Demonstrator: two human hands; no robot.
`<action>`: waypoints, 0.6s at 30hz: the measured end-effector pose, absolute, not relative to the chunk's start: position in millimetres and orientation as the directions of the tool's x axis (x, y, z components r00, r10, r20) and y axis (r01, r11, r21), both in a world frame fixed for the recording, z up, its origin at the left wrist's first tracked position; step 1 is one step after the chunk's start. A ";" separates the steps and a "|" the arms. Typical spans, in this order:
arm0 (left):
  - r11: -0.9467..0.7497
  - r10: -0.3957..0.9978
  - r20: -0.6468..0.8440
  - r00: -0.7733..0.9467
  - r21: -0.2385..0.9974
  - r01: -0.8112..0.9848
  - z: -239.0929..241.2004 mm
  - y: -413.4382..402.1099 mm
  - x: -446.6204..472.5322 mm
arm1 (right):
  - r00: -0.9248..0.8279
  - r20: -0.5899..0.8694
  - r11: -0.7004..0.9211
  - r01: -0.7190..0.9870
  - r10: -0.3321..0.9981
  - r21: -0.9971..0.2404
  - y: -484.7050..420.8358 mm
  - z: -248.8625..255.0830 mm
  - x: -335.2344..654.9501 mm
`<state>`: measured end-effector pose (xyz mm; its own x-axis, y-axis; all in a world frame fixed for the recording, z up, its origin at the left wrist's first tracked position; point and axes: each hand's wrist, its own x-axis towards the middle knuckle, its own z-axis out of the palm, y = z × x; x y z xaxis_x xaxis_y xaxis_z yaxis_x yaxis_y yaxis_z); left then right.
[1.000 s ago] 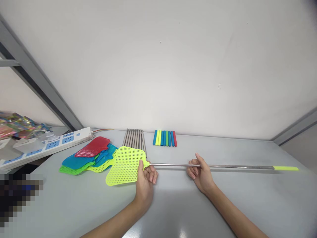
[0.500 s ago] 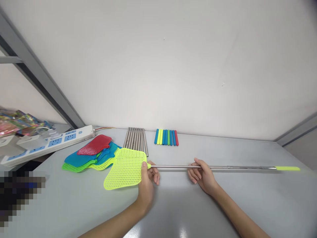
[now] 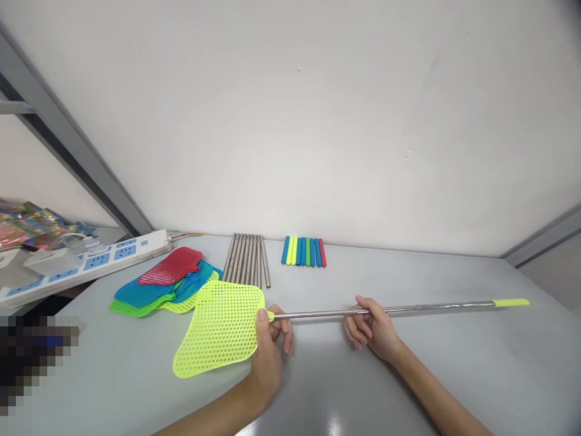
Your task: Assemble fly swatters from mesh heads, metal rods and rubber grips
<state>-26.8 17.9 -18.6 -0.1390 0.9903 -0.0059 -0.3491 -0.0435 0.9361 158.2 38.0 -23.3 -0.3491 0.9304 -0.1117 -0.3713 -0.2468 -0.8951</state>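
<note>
A fly swatter with a yellow perforated head (image 3: 220, 330) lies across both hands, its long metal telescopic rod (image 3: 313, 314) stretched out to the right and ending in a yellow grip (image 3: 511, 303). My left hand (image 3: 270, 348) is closed at the neck where head meets rod, thumb pressed on the head's edge. Around the middle of the rod, my right hand (image 3: 370, 327) is closed with fingers curled beneath it. Behind the head, to the left, is a pile of loose swatter heads in red (image 3: 175, 265), blue (image 3: 140, 292), green and yellow.
Several metal rods (image 3: 247, 260) lie side by side near the wall. To their right is a row of blue, yellow, green and red grips (image 3: 303, 251). A white power strip (image 3: 157, 242) with plugs runs along the left edge, with colourful plastic packaging (image 3: 31, 221) beyond it.
The swatter's head has come lower and closer to me, and the rod now slants slightly upward to the right. Its grip end has shifted left. Both hands keep their hold.
</note>
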 end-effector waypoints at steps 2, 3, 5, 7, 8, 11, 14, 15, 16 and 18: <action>-0.049 0.990 0.002 -0.141 0.943 -0.330 -18.8 17.4 -26.5 | -0.352 -0.104 -0.240 -0.369 0.930 -0.898 37.2 -23.3 158.2; -0.050 0.990 0.004 -0.141 0.945 -0.325 -18.8 17.4 -26.3 | -0.351 -0.101 -0.237 -0.371 0.931 -0.898 37.0 -23.3 158.0; -0.051 0.991 0.008 -0.136 0.948 -0.316 -18.8 17.5 -26.1 | -0.351 -0.095 -0.235 -0.382 0.932 -0.894 36.7 -23.1 157.5; -0.050 0.992 0.011 -0.129 0.951 -0.306 -18.5 17.3 -26.0 | -0.360 -0.093 -0.242 -0.395 0.928 -0.886 36.5 -23.1 156.9; -0.047 0.992 0.010 -0.125 0.953 -0.300 -18.3 17.1 -26.1 | -0.364 -0.091 -0.244 -0.401 0.927 -0.883 36.3 -23.2 156.7; -0.039 0.994 0.009 -0.105 0.957 -0.287 -18.1 16.4 -26.6 | -0.366 -0.090 -0.246 -0.405 0.926 -0.881 35.2 -23.8 156.1; -0.028 0.996 0.002 -0.091 0.957 -0.289 -19.0 15.9 -27.0 | -0.371 -0.100 -0.255 -0.397 0.923 -0.882 33.6 -25.1 155.2; -0.023 0.996 -0.004 -0.091 0.957 -0.290 -19.6 15.7 -27.0 | -0.374 -0.103 -0.260 -0.397 0.922 -0.880 33.1 -25.5 154.8; -0.019 0.996 -0.008 -0.093 0.957 -0.291 -20.1 15.6 -26.8 | -0.377 -0.104 -0.263 -0.399 0.920 -0.878 32.7 -25.9 154.2; -0.015 0.995 -0.014 -0.096 0.957 -0.289 -21.2 15.4 -26.0 | -0.384 -0.104 -0.267 -0.403 0.918 -0.875 31.9 -26.4 152.8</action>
<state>-26.0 15.4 -21.2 -0.0959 0.9953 -0.0135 -0.2886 -0.0148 0.9573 152.8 31.9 -26.4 -0.3840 0.9175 -0.1035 -0.4032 -0.2675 -0.8752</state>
